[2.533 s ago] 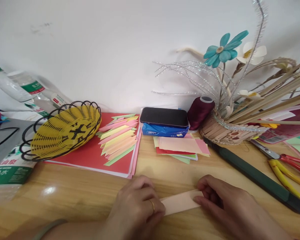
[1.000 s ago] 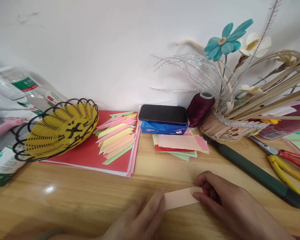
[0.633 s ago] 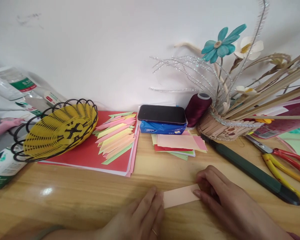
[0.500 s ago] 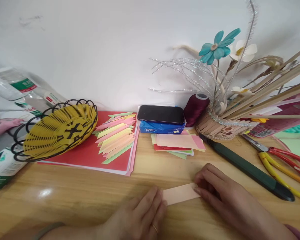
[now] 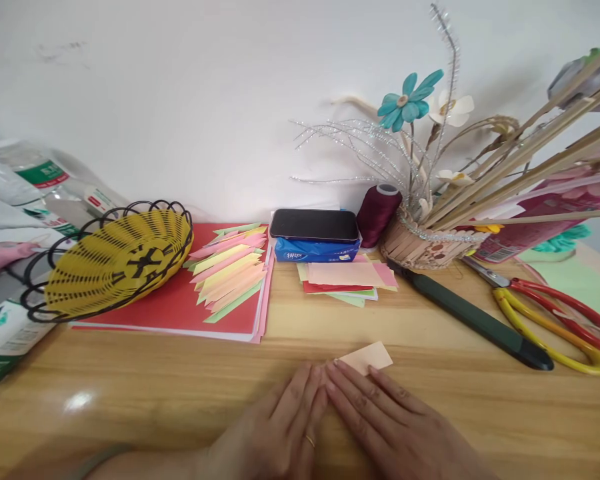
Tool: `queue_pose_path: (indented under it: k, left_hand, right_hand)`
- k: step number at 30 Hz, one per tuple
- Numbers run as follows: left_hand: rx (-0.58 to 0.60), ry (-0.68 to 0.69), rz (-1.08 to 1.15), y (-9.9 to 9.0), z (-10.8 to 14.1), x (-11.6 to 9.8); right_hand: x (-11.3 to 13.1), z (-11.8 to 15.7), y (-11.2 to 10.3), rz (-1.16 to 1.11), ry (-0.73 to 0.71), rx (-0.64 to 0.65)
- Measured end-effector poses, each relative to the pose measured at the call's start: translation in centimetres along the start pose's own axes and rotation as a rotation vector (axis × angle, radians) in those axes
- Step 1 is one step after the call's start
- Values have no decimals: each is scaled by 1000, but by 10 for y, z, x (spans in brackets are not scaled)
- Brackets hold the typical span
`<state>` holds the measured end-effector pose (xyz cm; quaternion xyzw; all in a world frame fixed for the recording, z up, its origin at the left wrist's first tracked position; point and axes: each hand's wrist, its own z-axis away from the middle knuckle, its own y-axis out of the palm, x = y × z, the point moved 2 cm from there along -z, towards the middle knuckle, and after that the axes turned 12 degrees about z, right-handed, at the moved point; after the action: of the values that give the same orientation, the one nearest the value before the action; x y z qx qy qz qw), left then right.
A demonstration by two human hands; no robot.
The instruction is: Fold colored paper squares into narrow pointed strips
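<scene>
A pale peach paper strip (image 5: 367, 359) lies on the wooden table, its left end covered by my fingers. At that end, my left hand (image 5: 285, 423) has its fingers pressed together on the paper; a thin ring is on one finger. Flat over the strip lies my right hand (image 5: 387, 417), fingers stretched out and somewhat apart, with fingertips touching those of my left hand. Past the right fingers the far end of the strip sticks out. Whether the covered end is folded cannot be seen.
Folded colored paper strips (image 5: 235, 273) rest on a red sheet (image 5: 170, 320) beside a yellow basket (image 5: 117, 267). A phone (image 5: 314, 225) sits on a blue tissue pack (image 5: 310, 250) behind loose paper pieces (image 5: 340, 275). Rightward are a thread cone (image 5: 377, 217), green-handled tool (image 5: 473, 317), scissors (image 5: 550, 313) and flower basket (image 5: 430, 248).
My right hand has left the strip's right end, moved left beside my left hand and flattened over the paper. The strip's free end now tilts up more. The view has shifted slightly right.
</scene>
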<state>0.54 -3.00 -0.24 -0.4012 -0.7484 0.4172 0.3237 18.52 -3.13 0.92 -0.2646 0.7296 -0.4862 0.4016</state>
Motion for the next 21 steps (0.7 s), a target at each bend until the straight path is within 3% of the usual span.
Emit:
queue_pose_path:
  k: [4, 8, 14, 18, 21]
  left_hand:
    - [75, 4, -5, -2, 5, 1]
    - [101, 13, -1, -3, 7, 1]
    - [-5, -31, 92, -6, 7, 6]
    - [-161, -45, 243, -14, -1, 15]
    - [-133, -8, 276, -14, -19, 15]
  right_hand:
    - [-15, 10, -8, 14, -2, 31]
    - [-26, 29, -2, 42, 31, 56]
    - [-32, 52, 11, -35, 122, 113]
    - [-30, 49, 8, -49, 153, 87]
    - [-28, 47, 7, -42, 185, 70]
